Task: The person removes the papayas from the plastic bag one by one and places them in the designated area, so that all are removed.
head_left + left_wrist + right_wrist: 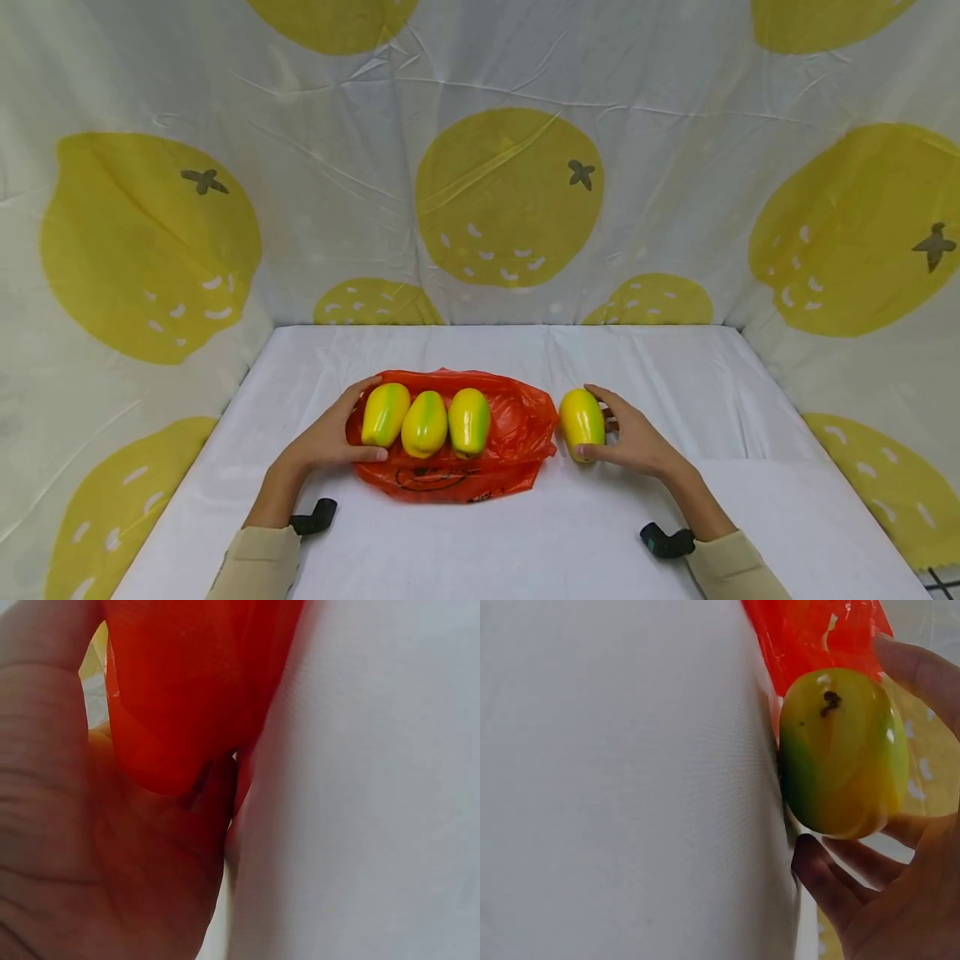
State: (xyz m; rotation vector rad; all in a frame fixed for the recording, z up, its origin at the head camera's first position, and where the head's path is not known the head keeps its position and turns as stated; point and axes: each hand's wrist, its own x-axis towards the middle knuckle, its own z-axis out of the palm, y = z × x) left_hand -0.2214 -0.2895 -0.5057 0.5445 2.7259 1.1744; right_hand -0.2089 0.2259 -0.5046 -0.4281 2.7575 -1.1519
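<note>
A red plastic bag (517, 417) lies flat on the table, with three glossy yellow-green mangoes in a row on it: a left one (386, 415), a middle one (425, 425) and a right one (469, 422). My left hand (330, 437) curls round the bag's left end beside the left mango. Seen from the left wrist, the red film (180, 690) lies against the palm and fingers. Just right of the bag, another mango (582, 425) stands on the table, gripped by my right hand (633, 437) between thumb and fingers. Its dark stem scar shows in the right wrist view.
A white cloth covers the table (480, 550). Behind it and at both sides hang pale curtains (315, 167) printed with large yellow fruit. Each wrist wears a black device, one on the left (315, 517) and one on the right (666, 542).
</note>
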